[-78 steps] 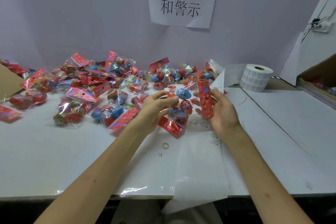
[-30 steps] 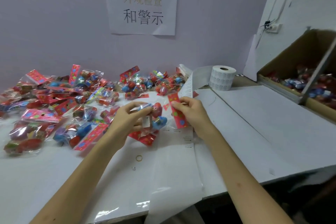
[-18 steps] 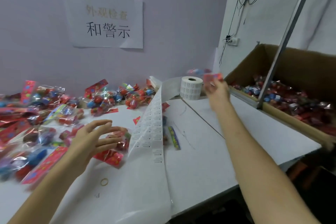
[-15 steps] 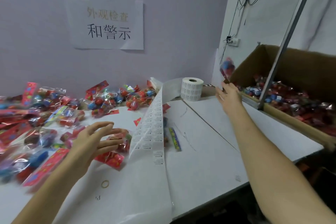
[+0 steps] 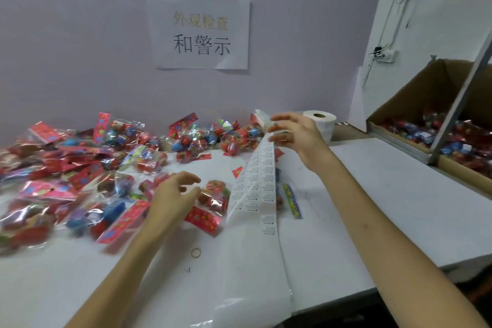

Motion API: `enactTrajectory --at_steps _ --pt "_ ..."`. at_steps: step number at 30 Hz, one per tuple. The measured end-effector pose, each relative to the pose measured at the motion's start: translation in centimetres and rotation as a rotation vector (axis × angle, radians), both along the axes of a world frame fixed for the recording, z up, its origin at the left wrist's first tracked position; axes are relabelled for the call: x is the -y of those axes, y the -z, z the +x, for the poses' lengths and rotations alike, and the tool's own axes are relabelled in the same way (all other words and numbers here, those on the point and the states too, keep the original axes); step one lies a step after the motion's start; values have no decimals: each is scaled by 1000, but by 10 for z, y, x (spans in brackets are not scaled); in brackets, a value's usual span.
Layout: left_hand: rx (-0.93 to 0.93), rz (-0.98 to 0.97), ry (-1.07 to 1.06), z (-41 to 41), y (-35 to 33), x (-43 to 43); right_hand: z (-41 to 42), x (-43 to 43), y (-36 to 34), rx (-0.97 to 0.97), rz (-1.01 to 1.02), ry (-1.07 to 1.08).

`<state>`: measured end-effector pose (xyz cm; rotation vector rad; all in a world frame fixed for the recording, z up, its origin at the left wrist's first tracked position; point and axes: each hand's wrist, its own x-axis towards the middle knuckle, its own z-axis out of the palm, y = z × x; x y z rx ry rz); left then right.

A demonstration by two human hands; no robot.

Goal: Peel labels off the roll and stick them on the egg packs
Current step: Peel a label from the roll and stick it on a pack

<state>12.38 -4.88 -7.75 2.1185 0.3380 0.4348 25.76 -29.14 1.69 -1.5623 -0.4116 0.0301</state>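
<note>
A strip of white labels [image 5: 257, 184] runs from the label roll [image 5: 319, 122] at the back down the table and over its front edge. My right hand [image 5: 295, 137] hovers at the strip's upper end with fingers spread, holding nothing. My left hand [image 5: 174, 193] lies with relaxed fingers beside an egg pack [image 5: 213, 201] with a red header, fingertips at the pack's edge. A big pile of egg packs [image 5: 80, 168] covers the left and back of the table. Another pack [image 5: 291, 201] lies partly under the strip.
A cardboard box [image 5: 399, 104] holding egg packs stands at the right, crossed by a slanted metal bar [image 5: 463, 104]. A rubber band [image 5: 196, 252] lies on the white table [image 5: 386, 208] near the front. A paper sign [image 5: 199, 32] hangs on the wall.
My right hand carried a pack to the box at the right, let it go, and came back empty to the label strip. My left hand lowered onto another pack.
</note>
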Motion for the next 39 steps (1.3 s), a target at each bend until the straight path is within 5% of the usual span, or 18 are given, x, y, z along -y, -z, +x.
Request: enactTrajectory --at_steps 4,9,16,26,39 --pt "-120 125 20 -3 3 0 -42 -55 15 155 -339 -208" --pt "-78 42 8 -4 1 0 -69 -91 78 307 -723 -145" --pt "92 -290 -23 -2 -6 -1 -62 -79 95 331 -537 -51" --pt "184 -872 123 0 -14 -6 -61 -79 87 -107 -31 -232" --pt "135 -883 372 -5 -14 -2 -66 -81 87 -23 5 -228"
